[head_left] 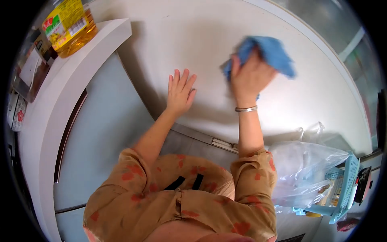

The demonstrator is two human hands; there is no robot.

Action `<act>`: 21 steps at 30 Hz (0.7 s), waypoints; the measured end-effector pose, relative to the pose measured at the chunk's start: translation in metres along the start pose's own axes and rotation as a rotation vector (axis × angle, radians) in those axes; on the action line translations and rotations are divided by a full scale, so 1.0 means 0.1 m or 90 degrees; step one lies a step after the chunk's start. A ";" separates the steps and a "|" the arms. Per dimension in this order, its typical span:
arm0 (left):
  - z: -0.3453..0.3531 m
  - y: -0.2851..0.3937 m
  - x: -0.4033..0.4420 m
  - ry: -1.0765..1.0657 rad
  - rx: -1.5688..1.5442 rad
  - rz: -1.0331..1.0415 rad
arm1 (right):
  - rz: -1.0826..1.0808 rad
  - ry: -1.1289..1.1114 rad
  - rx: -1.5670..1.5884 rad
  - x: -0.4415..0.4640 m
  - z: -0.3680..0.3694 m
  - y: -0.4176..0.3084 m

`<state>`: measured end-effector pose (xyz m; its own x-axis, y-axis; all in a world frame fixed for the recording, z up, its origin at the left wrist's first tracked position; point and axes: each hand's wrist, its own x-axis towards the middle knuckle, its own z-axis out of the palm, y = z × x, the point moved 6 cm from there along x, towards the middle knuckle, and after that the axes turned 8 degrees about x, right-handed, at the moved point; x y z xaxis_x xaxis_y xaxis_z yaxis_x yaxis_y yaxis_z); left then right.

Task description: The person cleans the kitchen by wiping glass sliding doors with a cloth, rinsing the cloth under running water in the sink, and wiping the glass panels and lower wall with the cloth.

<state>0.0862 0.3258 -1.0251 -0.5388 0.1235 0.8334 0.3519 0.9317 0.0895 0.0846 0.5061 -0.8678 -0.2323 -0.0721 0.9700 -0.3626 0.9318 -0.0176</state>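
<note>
My right hand (250, 78) presses a crumpled blue cloth (276, 54) against a large white surface (201, 44); the cloth spreads out above and to both sides of the fingers, slightly blurred. A silver bracelet (246, 109) circles that wrist. To the left, my left hand (180, 90) rests on the same white surface with its fingers spread and nothing in it.
A bottle of yellow oil (72, 30) and several jars stand on a curved white shelf (48, 97) at the left, above a grey-blue cabinet door (100, 121). At the lower right are clear plastic bags (298, 161) and a light blue basket (346, 185).
</note>
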 end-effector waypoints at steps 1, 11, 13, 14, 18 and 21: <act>0.01 -0.04 -0.09 -0.027 -0.048 -0.041 | -0.033 -0.104 -0.017 -0.17 0.21 -0.15; 0.18 -0.15 -1.12 -0.085 -0.396 -0.480 | -0.597 -0.428 0.142 -1.44 0.73 -0.55; 0.32 -0.22 -1.45 -0.081 -0.414 -0.522 | -0.540 -0.376 0.086 -0.79 0.68 -0.64; 0.35 -0.25 -1.62 -0.074 -0.436 -0.549 | -0.499 -0.303 0.125 -0.43 0.62 -0.75; 0.30 -0.22 -1.82 -0.104 -0.478 -0.675 | -0.391 -0.086 0.075 0.36 0.52 -1.28; 0.17 -0.26 -1.80 -0.041 -0.446 -0.653 | -0.429 -0.144 0.175 0.06 0.96 -1.61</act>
<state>0.1612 0.2851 -1.1870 -0.8357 -0.5186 0.1807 0.0687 0.2278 0.9713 0.0548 0.3218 -0.8825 -0.0487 -0.6929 0.7193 -0.6962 0.5399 0.4730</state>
